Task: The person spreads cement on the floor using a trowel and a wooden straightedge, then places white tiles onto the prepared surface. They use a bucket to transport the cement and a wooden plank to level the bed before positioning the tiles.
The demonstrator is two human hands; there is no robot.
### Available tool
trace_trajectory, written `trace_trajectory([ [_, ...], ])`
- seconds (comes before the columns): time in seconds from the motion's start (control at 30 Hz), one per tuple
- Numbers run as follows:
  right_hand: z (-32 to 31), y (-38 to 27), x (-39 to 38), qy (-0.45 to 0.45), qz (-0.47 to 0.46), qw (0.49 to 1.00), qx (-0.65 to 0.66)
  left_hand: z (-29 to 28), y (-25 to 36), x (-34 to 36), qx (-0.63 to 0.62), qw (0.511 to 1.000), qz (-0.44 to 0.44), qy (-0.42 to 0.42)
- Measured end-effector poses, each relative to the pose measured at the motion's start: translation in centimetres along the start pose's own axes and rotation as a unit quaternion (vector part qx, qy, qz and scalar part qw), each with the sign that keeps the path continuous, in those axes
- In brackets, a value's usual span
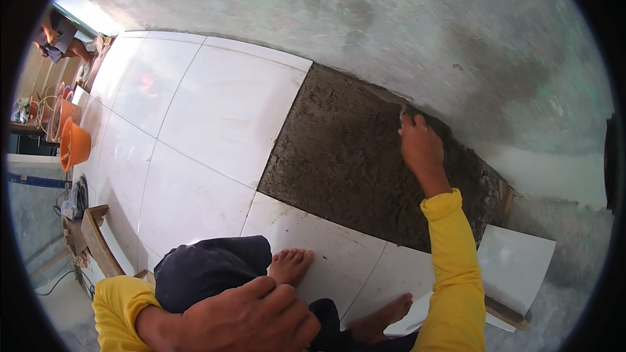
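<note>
My right hand (pixel 422 146) reaches out over a patch of wet grey-brown mortar (pixel 339 150) and grips a trowel (pixel 389 96) by its handle. The trowel's blade lies low at the mortar's far edge, along the foot of the wall; my fingers cover most of the handle. My left hand (pixel 244 316) is close to me, beside my bent knee, with its fingers curled in. Its palm is turned away, so whatever it may hold is hidden. Large white floor tiles (pixel 222 111) border the mortar on the left and on the near side.
A bare cement wall (pixel 391 19) rises behind the mortar. At right a loose white tile (pixel 516 267) leans by a wooden piece (pixel 505 311). Orange buckets (pixel 75 145), a wooden frame (pixel 101 238) and a cord stand at left. Another person (pixel 62 36) is at the far left.
</note>
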State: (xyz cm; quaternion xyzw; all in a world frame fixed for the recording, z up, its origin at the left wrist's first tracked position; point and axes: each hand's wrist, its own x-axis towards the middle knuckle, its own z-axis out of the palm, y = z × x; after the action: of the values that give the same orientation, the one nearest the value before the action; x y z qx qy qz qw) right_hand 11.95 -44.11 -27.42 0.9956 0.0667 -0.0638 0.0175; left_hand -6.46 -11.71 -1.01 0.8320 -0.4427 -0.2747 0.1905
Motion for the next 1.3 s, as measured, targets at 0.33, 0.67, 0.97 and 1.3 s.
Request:
trace_trajectory([
  [0.33, -0.2, 11.3, -7.0, -0.05, 0.093, 0.992, -0.063, 0.7, 0.3, 0.3, -0.002, 1.0, 0.027, -0.01],
  [0.67, 0.9, 15.5, -11.9, 0.023, 0.126, 0.991, -0.031, 0.5, -0.5, 0.7, -0.019, 0.996, 0.064, -0.051],
  [0.97, 1.4, 14.8, -8.7, -0.023, 0.111, 0.993, -0.044, 0.3, 1.2, 1.1, -0.016, 0.999, 0.017, -0.038],
  [1.3, 1.8, 2.2, -5.6, 0.013, 0.05, 0.996, 0.068, 1.8, 0.4, -0.2, -0.045, 0.999, -0.024, -0.006],
])
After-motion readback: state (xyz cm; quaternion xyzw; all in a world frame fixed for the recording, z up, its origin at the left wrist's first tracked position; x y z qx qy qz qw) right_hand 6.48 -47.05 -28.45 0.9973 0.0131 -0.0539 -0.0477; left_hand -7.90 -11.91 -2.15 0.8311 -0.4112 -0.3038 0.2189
